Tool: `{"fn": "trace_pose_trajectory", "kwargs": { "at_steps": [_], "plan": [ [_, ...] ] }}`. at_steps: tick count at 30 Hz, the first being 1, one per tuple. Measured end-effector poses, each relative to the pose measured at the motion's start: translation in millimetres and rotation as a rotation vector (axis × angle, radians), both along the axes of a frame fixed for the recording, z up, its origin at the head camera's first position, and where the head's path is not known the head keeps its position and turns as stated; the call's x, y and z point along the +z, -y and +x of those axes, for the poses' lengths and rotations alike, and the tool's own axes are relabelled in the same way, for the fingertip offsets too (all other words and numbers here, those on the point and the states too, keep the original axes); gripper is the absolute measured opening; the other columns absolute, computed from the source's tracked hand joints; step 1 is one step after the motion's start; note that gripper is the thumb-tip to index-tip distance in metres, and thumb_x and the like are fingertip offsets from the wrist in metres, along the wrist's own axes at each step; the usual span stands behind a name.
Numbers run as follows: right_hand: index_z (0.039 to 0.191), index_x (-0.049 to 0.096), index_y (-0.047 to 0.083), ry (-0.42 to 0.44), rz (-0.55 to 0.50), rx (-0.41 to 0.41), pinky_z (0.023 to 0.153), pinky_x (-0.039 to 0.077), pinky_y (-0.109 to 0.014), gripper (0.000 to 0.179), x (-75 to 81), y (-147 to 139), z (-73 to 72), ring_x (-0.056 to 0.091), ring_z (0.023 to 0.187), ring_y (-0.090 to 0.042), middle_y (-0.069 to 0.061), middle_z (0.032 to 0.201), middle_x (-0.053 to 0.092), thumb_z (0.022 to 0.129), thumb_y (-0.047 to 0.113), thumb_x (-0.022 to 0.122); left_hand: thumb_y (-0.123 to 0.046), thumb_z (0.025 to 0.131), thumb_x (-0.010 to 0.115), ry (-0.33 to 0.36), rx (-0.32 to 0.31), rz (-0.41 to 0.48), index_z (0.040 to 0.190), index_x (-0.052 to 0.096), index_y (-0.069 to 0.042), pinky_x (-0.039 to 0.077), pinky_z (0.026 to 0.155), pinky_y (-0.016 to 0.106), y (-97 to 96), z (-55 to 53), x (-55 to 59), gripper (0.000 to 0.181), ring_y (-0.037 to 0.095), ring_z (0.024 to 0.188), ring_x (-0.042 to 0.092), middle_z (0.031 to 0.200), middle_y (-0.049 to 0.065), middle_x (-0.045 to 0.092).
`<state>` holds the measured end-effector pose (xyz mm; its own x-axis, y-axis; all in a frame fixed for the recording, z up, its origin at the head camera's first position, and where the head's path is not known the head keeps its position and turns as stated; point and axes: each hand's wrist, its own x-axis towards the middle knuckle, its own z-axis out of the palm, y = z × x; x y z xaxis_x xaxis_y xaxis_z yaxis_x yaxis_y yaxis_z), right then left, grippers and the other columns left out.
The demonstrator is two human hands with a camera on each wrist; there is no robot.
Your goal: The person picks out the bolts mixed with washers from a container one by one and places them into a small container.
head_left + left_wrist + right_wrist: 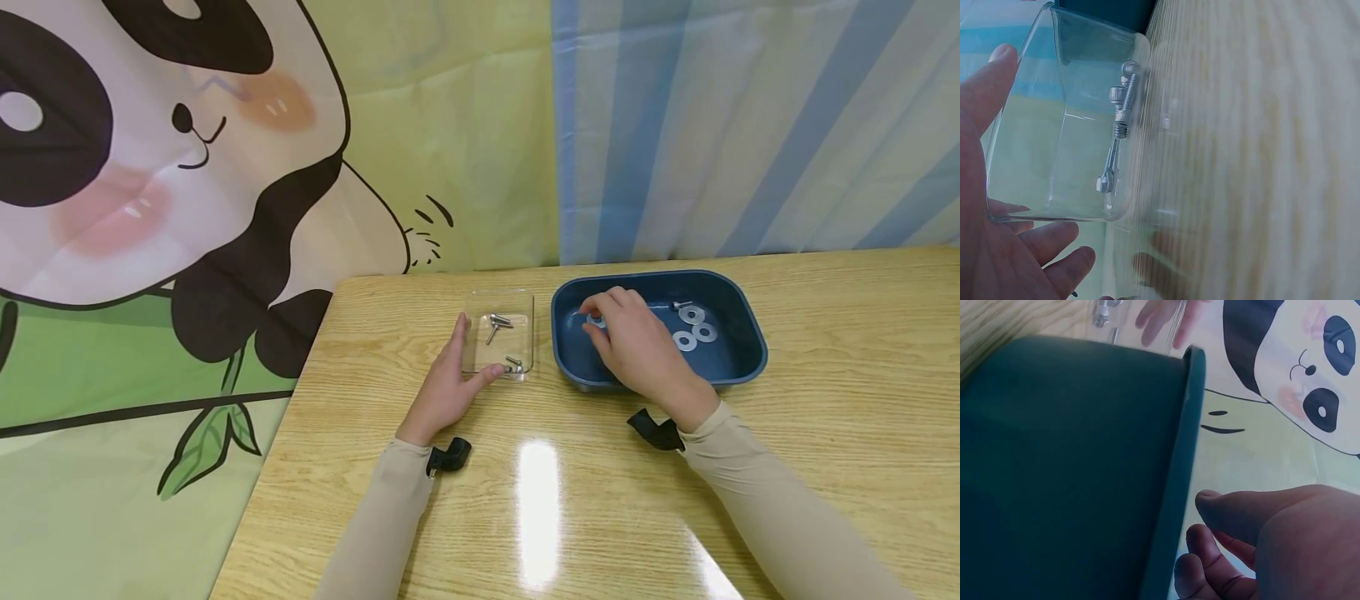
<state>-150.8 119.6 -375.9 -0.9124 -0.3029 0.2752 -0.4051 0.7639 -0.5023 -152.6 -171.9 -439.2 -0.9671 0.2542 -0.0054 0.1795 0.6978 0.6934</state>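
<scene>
My left hand (450, 379) holds a clear plastic box (534, 333) at its near left corner, thumb along the front wall and fingers by the left side. Several metal screws (500, 320) lie inside it; in the left wrist view these socket-head screws (1120, 129) rest along the box's bottom. Over the left part of a dark blue bin (756, 354) is my right hand (637, 342), thumb and fingers bent with a gap between their tips. A pale washer (596, 321) shows through that gap. From the right wrist, nothing is seen between the fingertips (1199, 536).
At the bin's right lie several washers (704, 332) and a screw (681, 305). Both containers stand on a wood-grain table (847, 375), the box left of the bin. A printed curtain (480, 150) hangs behind the table's back edge.
</scene>
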Motion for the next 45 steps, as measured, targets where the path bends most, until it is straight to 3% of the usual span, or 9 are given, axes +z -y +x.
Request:
{"fn": "trace_pose_trajectory", "kwargs": {
  "at_steps": [9, 22, 30, 38, 45],
  "plan": [
    [0.111, 0.065, 0.000, -0.041, -0.002, 0.001, 0.076, 0.046, -0.042, 0.016, -3.4, -16.9, 1.8, 0.050, 0.094, -0.030, -0.015, 0.106, 0.061, 0.097, 0.007, 0.067, -0.069, 0.091, 0.058, 0.010, -0.003, 0.006, 0.163, -0.001, -0.017, 0.021, 0.120, 0.049, -0.1, -0.1, 2.3, 0.107, 0.027, 0.151, 0.019, 0.167, -0.001, 0.013],
    [0.112, 0.064, -0.003, -0.037, 0.033, -0.017, 0.081, 0.046, -0.050, 0.018, -2.1, -38.1, 2.5, 0.052, 0.098, -0.036, -0.019, 0.108, 0.061, 0.096, 0.004, 0.067, -0.061, 0.093, 0.061, 0.004, 0.000, 0.013, 0.163, -0.001, -0.017, 0.022, 0.119, 0.053, 0.4, 0.7, 1.2, 0.104, 0.029, 0.151, 0.020, 0.167, -0.001, 0.013],
    [0.113, 0.064, -0.003, -0.039, 0.057, -0.045, 0.079, 0.047, -0.050, 0.019, -3.9, -48.7, 0.4, 0.052, 0.099, -0.038, -0.020, 0.108, 0.060, 0.096, 0.005, 0.067, -0.068, 0.092, 0.057, 0.013, -0.004, 0.009, 0.163, -0.005, -0.025, 0.021, 0.120, 0.051, 0.1, 0.3, 1.5, 0.104, 0.027, 0.151, 0.018, 0.167, -0.003, 0.012],
    [0.115, 0.063, -0.005, -0.020, 0.081, -0.068, 0.083, 0.046, -0.055, 0.021, -7.6, -63.6, 0.1, 0.050, 0.103, -0.042, -0.024, 0.109, 0.059, 0.096, 0.004, 0.066, -0.069, 0.091, 0.056, 0.006, -0.006, 0.009, 0.163, -0.003, -0.021, 0.020, 0.120, 0.049, 0.2, 0.2, 2.1, 0.105, 0.026, 0.151, 0.018, 0.167, -0.003, 0.012],
    [0.118, 0.062, -0.007, 0.004, 0.093, -0.088, 0.086, 0.044, -0.056, 0.024, -11.4, -73.8, -2.9, 0.049, 0.107, -0.045, -0.026, 0.114, 0.058, 0.097, 0.004, 0.065, -0.069, 0.091, 0.056, 0.015, -0.004, 0.006, 0.162, -0.007, -0.028, 0.020, 0.120, 0.049, 0.5, 0.7, 2.6, 0.103, 0.026, 0.151, 0.018, 0.167, -0.002, 0.012]
  ]
}}
